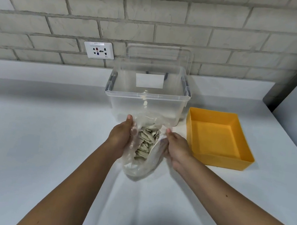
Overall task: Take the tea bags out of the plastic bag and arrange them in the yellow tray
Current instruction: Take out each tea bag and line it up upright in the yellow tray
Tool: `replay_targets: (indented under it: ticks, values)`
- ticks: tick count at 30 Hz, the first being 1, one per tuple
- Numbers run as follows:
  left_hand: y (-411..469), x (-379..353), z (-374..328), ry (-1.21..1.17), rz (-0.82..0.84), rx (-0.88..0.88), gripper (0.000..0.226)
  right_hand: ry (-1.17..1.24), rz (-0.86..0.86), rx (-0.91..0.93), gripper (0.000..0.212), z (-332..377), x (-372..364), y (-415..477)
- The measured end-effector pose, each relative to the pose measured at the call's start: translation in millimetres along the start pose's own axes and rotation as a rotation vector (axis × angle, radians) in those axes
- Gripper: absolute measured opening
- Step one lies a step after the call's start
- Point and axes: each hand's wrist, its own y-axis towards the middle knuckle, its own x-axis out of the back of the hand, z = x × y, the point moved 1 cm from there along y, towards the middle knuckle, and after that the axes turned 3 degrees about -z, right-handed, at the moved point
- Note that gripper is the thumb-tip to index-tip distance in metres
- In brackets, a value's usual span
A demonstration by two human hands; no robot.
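A clear plastic bag (141,166) hangs above the white counter, held between both hands. Inside it lies a pile of several beige tea bags (146,141). My left hand (120,137) grips the bag's left side, thumb up by the opening. My right hand (177,149) holds the bag's right edge, thumb on the plastic. The bag's mouth is spread open toward the far side. The yellow tray (219,160) stands to the right of my right hand, with nothing in it.
A clear plastic storage box (145,100) stands just behind the bag, its lid leaning against the brick wall. A wall socket (99,50) sits at the back left. The white counter (33,133) runs wide to the left; a grey wall edge rises at right.
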Motion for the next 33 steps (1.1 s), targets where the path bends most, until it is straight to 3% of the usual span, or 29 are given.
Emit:
replay_targets:
  ticks: [2,5,8,11,13,16,18,20,23,26,29,33]
  values:
    - [6.4,10.2,-2.4,0.064,0.038,-0.032,0.054,0.09,0.042,-0.109,0.032,-5.6,4.8,-5.0]
    - [2.9,25.5,-14.0,0.288,-0.159,-0.313,0.035,0.068,0.097,-0.064,0.032,-6.9,13.7,-12.1]
    - [-16.2,31.6,-17.2,0.324,-0.15,-0.475,0.018,-0.115,0.099,0.216,0.017,-5.0,16.0,-9.8]
    - [-27.5,35.1,-11.5,0.518,-0.047,-0.591,0.011,-0.336,0.1,0.636,0.039,9.2,17.4,-9.6]
    - [-29.9,38.2,-6.4,0.711,0.029,-0.58,0.011,-0.505,0.179,0.794,0.035,22.6,12.8,-10.3]
    - [-33.9,37.5,-4.8,0.927,0.144,-0.451,0.026,-0.775,0.273,0.736,0.031,29.9,4.8,-1.1]
    - [-35.9,34.2,-7.1,1.039,0.158,-0.476,0.04,-0.898,0.294,0.651,0.055,35.1,5.6,0.7]
    - [-35.4,32.3,-11.1,1.117,0.124,-0.52,0.053,-1.042,0.228,0.655,0.08,41.6,12.1,-0.5]
    - [-34.3,28.2,-16.2,1.172,-0.011,-0.647,0.069,-1.194,0.056,0.775,0.096,47.4,26.3,-6.3]
    - [-33.0,22.6,-12.7,1.242,-0.071,-0.735,0.075,-1.256,-0.019,0.818,0.1,40.6,37.6,-7.9]
    - [-24.8,21.2,-0.4,1.321,0.01,-0.641,0.081,-1.327,-0.044,0.782,0.101,27.5,39.3,-2.9]
    - [-18.5,24.1,-1.8,1.197,0.037,-0.625,0.089,-1.235,-0.016,0.8,0.094,27.4,39.6,-0.3]
